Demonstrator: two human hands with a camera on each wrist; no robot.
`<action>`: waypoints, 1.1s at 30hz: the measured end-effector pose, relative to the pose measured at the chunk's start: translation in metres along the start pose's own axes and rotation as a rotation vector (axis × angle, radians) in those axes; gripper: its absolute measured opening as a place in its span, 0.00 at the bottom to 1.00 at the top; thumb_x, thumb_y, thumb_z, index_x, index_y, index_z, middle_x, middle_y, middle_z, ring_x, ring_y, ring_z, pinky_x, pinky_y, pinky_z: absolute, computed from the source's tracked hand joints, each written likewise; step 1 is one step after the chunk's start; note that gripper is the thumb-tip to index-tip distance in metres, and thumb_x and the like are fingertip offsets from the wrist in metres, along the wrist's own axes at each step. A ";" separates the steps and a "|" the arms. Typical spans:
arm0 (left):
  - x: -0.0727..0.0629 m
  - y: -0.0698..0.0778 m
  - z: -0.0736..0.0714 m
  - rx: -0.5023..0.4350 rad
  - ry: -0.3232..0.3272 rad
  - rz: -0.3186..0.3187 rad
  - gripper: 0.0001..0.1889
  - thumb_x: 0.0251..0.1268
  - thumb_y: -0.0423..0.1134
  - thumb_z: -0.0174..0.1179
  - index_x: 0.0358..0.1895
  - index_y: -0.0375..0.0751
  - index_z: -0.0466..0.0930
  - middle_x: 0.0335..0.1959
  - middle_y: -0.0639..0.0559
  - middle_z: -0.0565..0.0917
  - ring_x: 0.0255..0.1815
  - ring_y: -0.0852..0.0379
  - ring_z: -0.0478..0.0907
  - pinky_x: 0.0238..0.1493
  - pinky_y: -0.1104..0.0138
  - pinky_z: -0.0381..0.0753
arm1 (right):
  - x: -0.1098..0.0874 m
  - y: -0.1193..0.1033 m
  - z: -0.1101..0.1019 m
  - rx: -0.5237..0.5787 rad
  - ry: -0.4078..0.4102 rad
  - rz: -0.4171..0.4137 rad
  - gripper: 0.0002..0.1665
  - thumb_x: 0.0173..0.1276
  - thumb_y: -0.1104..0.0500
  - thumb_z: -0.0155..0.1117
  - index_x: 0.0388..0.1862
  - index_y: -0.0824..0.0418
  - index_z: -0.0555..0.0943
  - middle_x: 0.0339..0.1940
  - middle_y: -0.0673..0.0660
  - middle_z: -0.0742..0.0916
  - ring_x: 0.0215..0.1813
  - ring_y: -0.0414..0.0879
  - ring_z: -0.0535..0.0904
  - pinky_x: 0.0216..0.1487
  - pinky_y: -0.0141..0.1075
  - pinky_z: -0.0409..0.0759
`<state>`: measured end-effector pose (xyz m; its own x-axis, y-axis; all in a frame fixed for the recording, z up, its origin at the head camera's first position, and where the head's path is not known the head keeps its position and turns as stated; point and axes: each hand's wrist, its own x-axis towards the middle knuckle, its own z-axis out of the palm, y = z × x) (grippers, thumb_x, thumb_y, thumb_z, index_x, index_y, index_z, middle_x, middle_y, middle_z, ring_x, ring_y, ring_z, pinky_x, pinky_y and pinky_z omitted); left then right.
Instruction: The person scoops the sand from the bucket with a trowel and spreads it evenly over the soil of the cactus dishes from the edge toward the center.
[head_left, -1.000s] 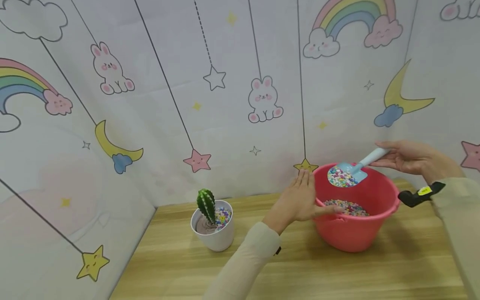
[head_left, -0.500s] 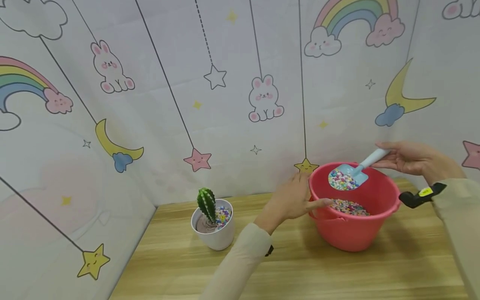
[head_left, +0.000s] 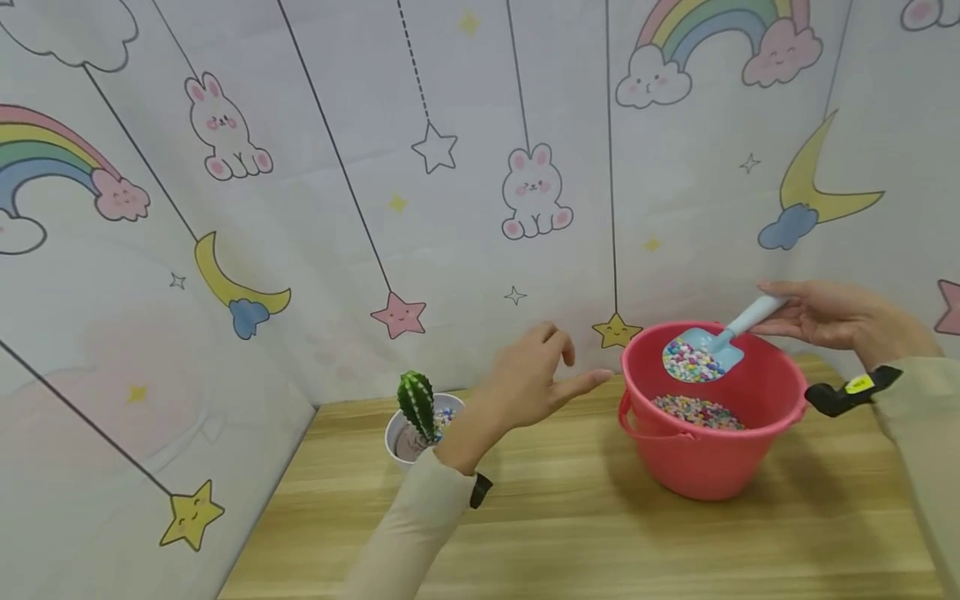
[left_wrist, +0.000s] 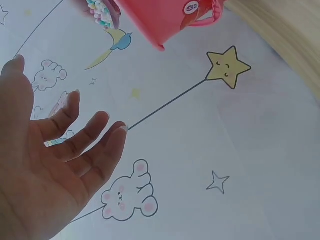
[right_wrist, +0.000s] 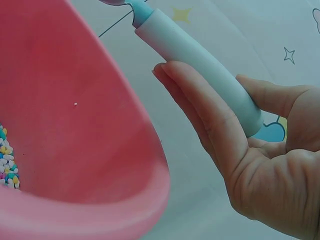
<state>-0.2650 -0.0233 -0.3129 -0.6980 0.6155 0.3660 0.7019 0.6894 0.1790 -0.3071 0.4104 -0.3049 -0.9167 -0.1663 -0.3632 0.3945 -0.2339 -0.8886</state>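
Note:
My right hand (head_left: 825, 315) holds a small light-blue shovel (head_left: 723, 337) by its pale handle, over the mouth of a red bucket (head_left: 708, 462). Colourful pebbles (head_left: 692, 362) fill the shovel's scoop, and more of them lie in the bottom of the bucket. In the right wrist view, the fingers and thumb press the shovel handle (right_wrist: 200, 70) between them. My left hand (head_left: 525, 379) hangs in the air left of the bucket, fingers loosely bent, holding nothing. Behind the left forearm stands a white pot (head_left: 397, 442) with a green cactus (head_left: 416, 406), partly hidden; some pebbles show in the pot.
Everything stands on a wood-grain table (head_left: 570, 533). A pale cloth backdrop (head_left: 450, 250) printed with bunnies, stars and rainbows rises behind and to the left. The bucket's red handle (head_left: 648, 432) hangs down its near left side.
My left hand has let go of the bucket's rim and moved left, its forearm now covering part of the pot. The right hand and loaded shovel stay nearly still over the bucket.

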 end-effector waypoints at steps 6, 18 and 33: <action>-0.020 -0.009 -0.021 0.044 0.035 0.020 0.26 0.72 0.69 0.59 0.43 0.48 0.76 0.45 0.54 0.80 0.35 0.58 0.75 0.35 0.71 0.79 | 0.002 0.000 0.000 0.002 -0.003 0.006 0.18 0.84 0.51 0.55 0.37 0.57 0.86 0.40 0.59 0.93 0.45 0.56 0.94 0.56 0.45 0.89; -0.083 -0.054 -0.057 0.110 0.197 -0.019 0.35 0.68 0.63 0.68 0.67 0.41 0.78 0.69 0.45 0.79 0.50 0.47 0.89 0.45 0.56 0.91 | 0.001 0.001 -0.003 -0.008 -0.014 0.001 0.17 0.84 0.51 0.55 0.38 0.56 0.86 0.41 0.58 0.94 0.46 0.57 0.94 0.57 0.46 0.89; -0.145 -0.114 -0.070 0.189 0.074 -0.237 0.58 0.65 0.63 0.69 0.85 0.31 0.48 0.84 0.29 0.58 0.83 0.29 0.59 0.77 0.37 0.69 | 0.001 -0.001 -0.007 0.009 0.000 0.006 0.16 0.83 0.51 0.56 0.38 0.54 0.85 0.41 0.57 0.92 0.45 0.56 0.94 0.56 0.45 0.89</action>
<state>-0.2340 -0.2177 -0.3227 -0.8218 0.4047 0.4011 0.4772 0.8735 0.0963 -0.3092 0.4169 -0.3065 -0.9144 -0.1674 -0.3685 0.4004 -0.2419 -0.8838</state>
